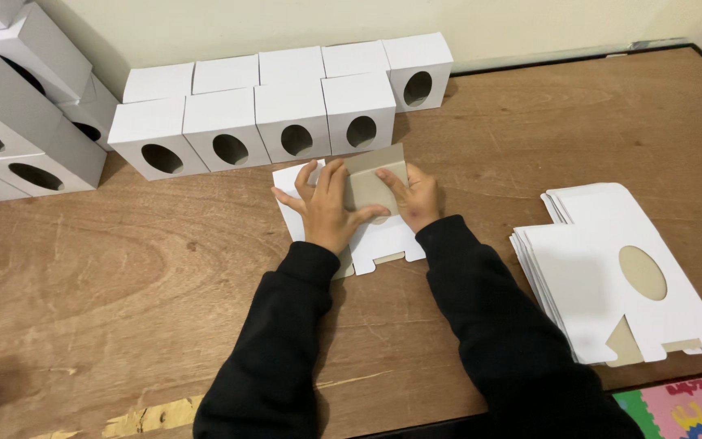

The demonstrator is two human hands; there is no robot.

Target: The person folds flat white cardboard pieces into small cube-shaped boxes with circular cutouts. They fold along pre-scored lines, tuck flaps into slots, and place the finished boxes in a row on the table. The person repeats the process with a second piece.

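Observation:
A flat white cardboard box blank (383, 241) with a brown inner side lies on the wooden table (123, 276), just in front of a row of folded boxes. My left hand (325, 205) presses flat on its left part, fingers spread. My right hand (413, 195) holds down the brown folded-over panel (367, 189), fingers on it. Both arms wear black sleeves.
Two rows of assembled white boxes with oval holes (286, 114) stand along the wall. More such boxes (18, 122) are piled at the far left. A stack of flat white blanks (611, 268) lies at the right. A colourful foam mat (684, 406) shows beyond the table's near right corner.

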